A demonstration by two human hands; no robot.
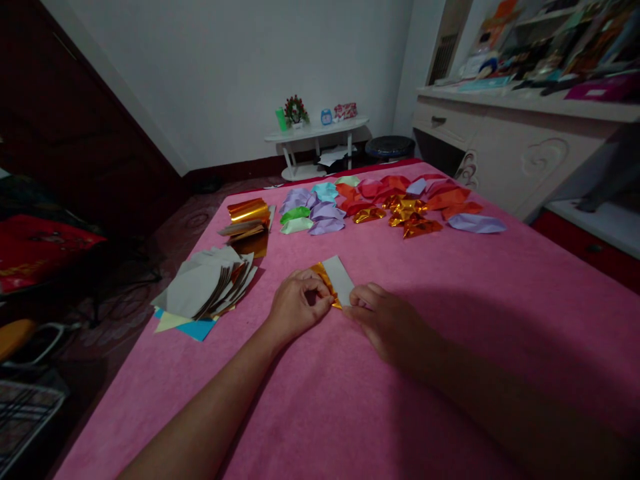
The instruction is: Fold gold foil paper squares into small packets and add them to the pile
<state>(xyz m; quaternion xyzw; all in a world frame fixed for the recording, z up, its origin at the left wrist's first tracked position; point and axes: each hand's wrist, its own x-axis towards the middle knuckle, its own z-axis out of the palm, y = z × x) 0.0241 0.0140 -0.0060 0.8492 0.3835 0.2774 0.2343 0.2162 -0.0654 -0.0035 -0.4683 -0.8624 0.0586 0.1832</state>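
Observation:
A sheet of gold foil paper (339, 279) with a pale grey back lies on the pink-covered table (310, 400), partly folded so a gold strip shows along its left side. My left hand (299, 301) pinches the gold folded edge between thumb and fingers. At the sheet's lower right edge, my right hand (387, 323) is closed with curled fingers on the paper. Both hands hide parts of the sheet's edges. To the left sits a fanned stack of paper sheets (195, 283), grey side up, over blue and yellow sheets (197, 328).
Behind the stack lie curled gold foil sheets (249, 211). Several folded paper pieces (327, 217) in purple, green, red, orange and gold (407, 210) spread across the table's far side. A white dresser (505, 133) stands right; a small white table (320, 130) stands by the wall.

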